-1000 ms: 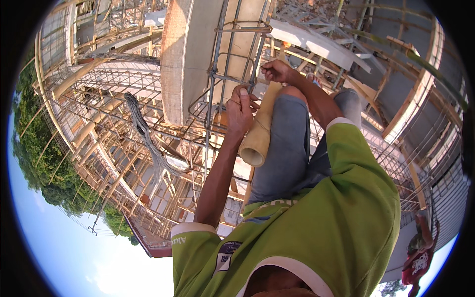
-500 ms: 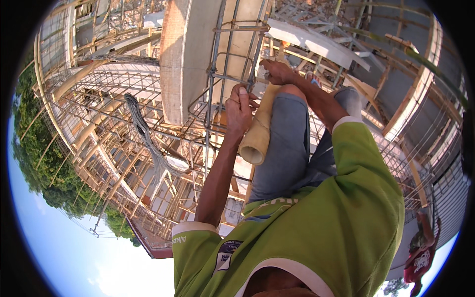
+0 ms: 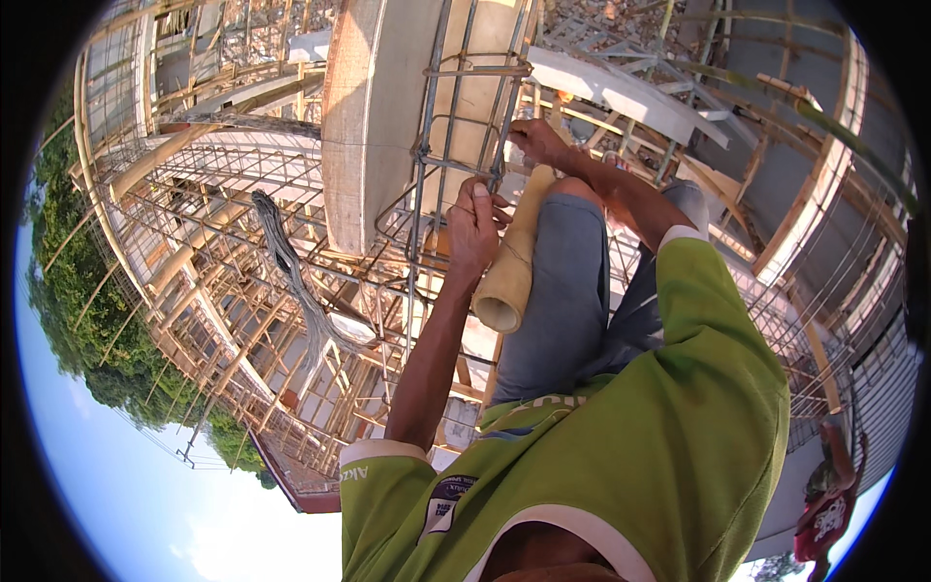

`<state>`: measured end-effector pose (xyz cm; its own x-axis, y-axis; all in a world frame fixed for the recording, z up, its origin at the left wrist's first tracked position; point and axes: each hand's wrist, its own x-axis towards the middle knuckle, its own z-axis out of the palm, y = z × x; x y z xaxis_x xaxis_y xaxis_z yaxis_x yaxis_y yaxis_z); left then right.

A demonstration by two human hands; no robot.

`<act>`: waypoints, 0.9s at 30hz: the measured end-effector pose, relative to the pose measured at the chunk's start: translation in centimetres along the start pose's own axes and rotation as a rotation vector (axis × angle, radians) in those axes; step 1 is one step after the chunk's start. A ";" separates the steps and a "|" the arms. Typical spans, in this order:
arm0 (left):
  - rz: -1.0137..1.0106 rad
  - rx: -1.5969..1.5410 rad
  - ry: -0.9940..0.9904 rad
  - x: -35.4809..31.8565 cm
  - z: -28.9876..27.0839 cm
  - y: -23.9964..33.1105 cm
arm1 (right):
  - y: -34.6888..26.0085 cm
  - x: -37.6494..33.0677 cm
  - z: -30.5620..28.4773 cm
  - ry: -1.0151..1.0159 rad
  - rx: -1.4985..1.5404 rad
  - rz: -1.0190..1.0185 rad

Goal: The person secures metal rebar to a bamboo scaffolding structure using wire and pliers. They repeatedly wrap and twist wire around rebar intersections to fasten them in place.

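A steel rebar cage rises in front of a concrete column. My left hand is curled around one of the cage's upright bars, with a thin wire showing at the fingers. Higher and to the right, my right hand is closed on another bar of the same cage. A thick bamboo pole slants between my hands and my knee in grey trousers, its cut end facing me. I wear a green shirt.
Far below lie rebar mats and bamboo scaffolding. A bundle of wires hangs at the left. White formwork beams and wooden planks stand to the right. Another person in red is at the lower right.
My left hand has edged slightly along the bar; the right hand stays on the cage. The view has barely shifted.
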<state>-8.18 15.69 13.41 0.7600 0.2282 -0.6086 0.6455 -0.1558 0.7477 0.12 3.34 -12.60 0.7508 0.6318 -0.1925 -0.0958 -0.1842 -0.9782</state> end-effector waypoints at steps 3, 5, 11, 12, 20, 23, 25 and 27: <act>-0.004 -0.001 0.006 0.0 -0.1 -0.2 | -1.4 1.0 -0.8 -0.046 0.743 0.795; -0.013 -0.035 0.005 0.0 0.0 -0.4 | 0.0 1.9 -1.2 -0.164 0.955 1.076; 0.006 -0.012 0.003 0.0 0.0 -0.5 | 1.5 2.2 -1.0 -0.230 0.687 1.109; 0.007 -0.004 0.005 0.0 0.0 -0.4 | 1.1 1.6 -0.9 -0.140 0.497 0.948; 0.022 0.015 0.023 0.0 -0.1 -0.2 | -3.1 -1.8 -1.4 -0.083 -0.765 -0.340; 0.025 0.025 0.016 0.1 -0.1 -0.2 | -2.7 -1.5 -1.3 -0.191 -0.843 -0.386; 0.026 0.020 0.013 0.1 -0.1 -0.2 | -2.9 -1.3 -1.2 -0.207 -0.847 -0.371; 0.026 0.007 0.016 0.0 0.0 -0.1 | -3.2 -1.0 -1.0 -0.072 -0.774 -0.364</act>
<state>-8.19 15.74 13.35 0.7750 0.2396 -0.5848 0.6264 -0.1685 0.7611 0.35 2.56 -9.21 0.6028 0.7925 0.0931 0.6356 -0.4064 -0.6564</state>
